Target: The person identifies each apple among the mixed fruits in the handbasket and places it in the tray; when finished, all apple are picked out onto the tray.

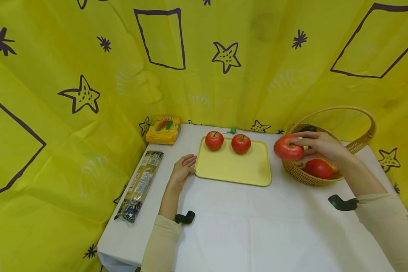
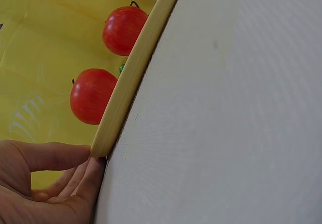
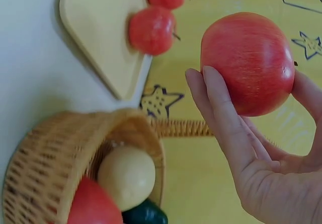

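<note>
In the head view my right hand (image 1: 317, 145) grips a red apple (image 1: 288, 148) above the near left part of a wicker basket (image 1: 297, 173). The right wrist view shows the thumb and fingers on opposite sides of this apple (image 3: 247, 63). My left hand (image 1: 183, 172) lies beside a pale yellow tray (image 1: 231, 166), its thumb and fingers touching the left edge. From the left wrist, the thumb (image 2: 63, 156) meets the tray's corner (image 2: 105, 136). Two more red apples, a left one (image 1: 214, 140) and a right one (image 1: 241, 144), sit along the tray's far side.
Inside the basket lie a red fruit (image 1: 319, 169), a pale round item (image 3: 127, 177) and a dark green item (image 3: 146, 213). A long clear-wrapped package (image 1: 141, 185) and a yellow packet (image 1: 164, 129) lie left. A small green object (image 1: 232, 131) is behind the tray.
</note>
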### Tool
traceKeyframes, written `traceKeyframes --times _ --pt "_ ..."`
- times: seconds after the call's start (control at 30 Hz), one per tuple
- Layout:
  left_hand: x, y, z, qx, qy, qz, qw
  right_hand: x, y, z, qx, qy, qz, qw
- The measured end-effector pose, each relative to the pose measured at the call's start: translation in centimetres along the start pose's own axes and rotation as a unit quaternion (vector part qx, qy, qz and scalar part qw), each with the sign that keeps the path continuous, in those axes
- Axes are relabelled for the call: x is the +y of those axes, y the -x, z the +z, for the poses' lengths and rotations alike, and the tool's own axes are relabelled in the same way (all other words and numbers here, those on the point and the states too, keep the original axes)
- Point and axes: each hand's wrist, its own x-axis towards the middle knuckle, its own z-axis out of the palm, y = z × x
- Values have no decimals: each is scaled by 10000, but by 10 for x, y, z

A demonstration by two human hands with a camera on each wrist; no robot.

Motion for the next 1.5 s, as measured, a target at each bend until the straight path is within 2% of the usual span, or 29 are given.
traceKeyframes --times 0.2,0.9,1.33,1.5 --pt "0 0 0 -18 20 28 10000 -10 -3 19 -61 -149 14 9999" --pt "-1 1 1 8 49 14 10000 -5 -27 61 -176 -662 -120 9976" --pt "-2 0 0 48 19 43 10000 -13 -47 86 -480 -774 -100 9958" --pt "-1 0 1 70 36 25 10000 -18 -54 99 -639 -971 -93 9932"
